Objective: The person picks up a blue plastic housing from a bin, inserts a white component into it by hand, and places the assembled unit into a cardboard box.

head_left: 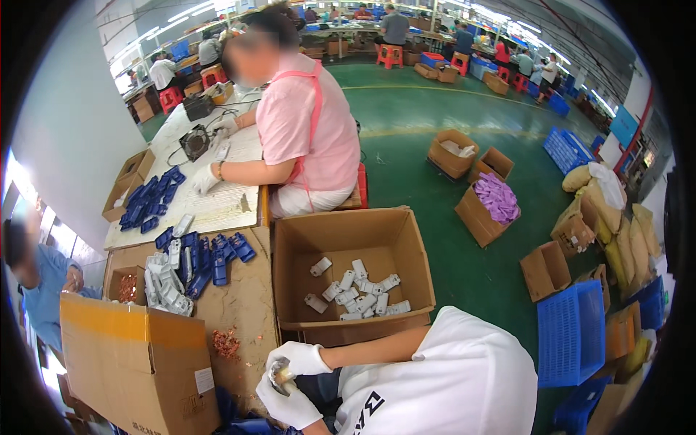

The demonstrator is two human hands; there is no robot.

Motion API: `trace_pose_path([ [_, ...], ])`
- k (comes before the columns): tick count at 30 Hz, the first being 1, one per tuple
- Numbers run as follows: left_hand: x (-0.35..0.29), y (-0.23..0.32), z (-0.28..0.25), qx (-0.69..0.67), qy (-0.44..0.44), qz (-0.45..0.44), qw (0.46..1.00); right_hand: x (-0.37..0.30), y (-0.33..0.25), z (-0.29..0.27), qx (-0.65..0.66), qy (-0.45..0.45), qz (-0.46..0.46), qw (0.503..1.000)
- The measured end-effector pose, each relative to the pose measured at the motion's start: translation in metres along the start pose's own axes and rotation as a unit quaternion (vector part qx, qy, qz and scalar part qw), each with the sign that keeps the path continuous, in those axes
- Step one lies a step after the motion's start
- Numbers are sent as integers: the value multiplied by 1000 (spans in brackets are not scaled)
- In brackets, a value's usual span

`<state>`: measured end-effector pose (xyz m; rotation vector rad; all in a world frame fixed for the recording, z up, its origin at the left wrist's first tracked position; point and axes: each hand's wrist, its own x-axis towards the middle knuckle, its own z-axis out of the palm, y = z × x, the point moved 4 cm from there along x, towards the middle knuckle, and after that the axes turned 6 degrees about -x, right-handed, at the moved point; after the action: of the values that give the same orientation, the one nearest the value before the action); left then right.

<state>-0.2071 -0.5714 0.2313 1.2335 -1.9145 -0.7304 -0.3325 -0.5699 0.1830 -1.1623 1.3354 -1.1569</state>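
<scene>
Grey part: small light-grey plastic piece [281, 375], pinched between both gloved hands low at the front edge of the bench. Too small and half covered to make out its exact shape.
Big closed carton: tall brown box [138, 362] standing to the left of the hands, on the bench corner.
Open box: brown cardboard box [353, 272] just beyond the hands and a bit right, with a scatter of the same kind of grey pieces [355, 293] lying loose in the bottom.
Bench: cardboard-covered top [243, 304] running away from the hands, with a heap of grey and blue pieces [190, 268] further out to the left.
Copper bits: little pile of small copper-coloured bits [226, 342] just left of the hands; more sit in a small box [127, 286] further off.
Left hand: white glove [299, 358], fingers closed over the top of the part.
Right hand: white glove [288, 404], cupped under it and closed on it from below.
How it'll handle: looks light and stiff to me, hard plastic, not fragile. Could be a bit slick in cloth gloves, so I'd pinch it by the flat sides rather than the ends.
Neighbour: another person in pink [308, 130] works further up the bench, own gloved hands well clear of these.
</scene>
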Motion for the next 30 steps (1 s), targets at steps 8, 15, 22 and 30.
trace_pose_path([
  [8, -16, -28, -5, -78, 23, -51, 995, 2, -10, 4, -219, -52, -29, 974],
  [15, -30, -43, -14, -180, 57, -195, 962, 23, -50, 21, -391, -190, 52, 899],
  [22, -57, -57, -42, -245, 139, -268, 921, 25, -52, 74, -407, -266, 18, 873],
  [30, -63, -48, -65, -234, 178, -236, 926, 18, -78, 91, -415, -288, -14, 863],
])
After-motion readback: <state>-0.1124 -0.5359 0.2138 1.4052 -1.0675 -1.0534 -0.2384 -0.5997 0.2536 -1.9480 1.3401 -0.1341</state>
